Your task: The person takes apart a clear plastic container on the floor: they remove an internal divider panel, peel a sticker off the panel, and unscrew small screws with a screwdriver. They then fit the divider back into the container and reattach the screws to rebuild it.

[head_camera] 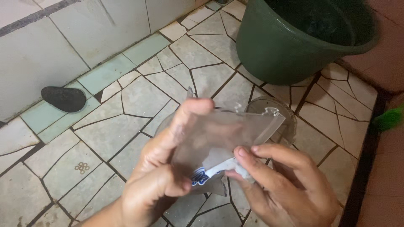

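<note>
both hands pinch a clear plastic sachet (223,138), left hand (160,176) fingers along its left edge, right hand (282,185) fingers at its lower corner, above a clear cup (286,122) on the tiled floor (139,96); tearing unevenly could likely spill contents beyond the fingers.

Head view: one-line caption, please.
Both hands, left hand and right hand, hold a clear plastic pouch above cracked tiles.

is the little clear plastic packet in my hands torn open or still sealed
Torn open: the clear packet has a jagged, ragged top edge, held between the left hand and right hand.
</note>
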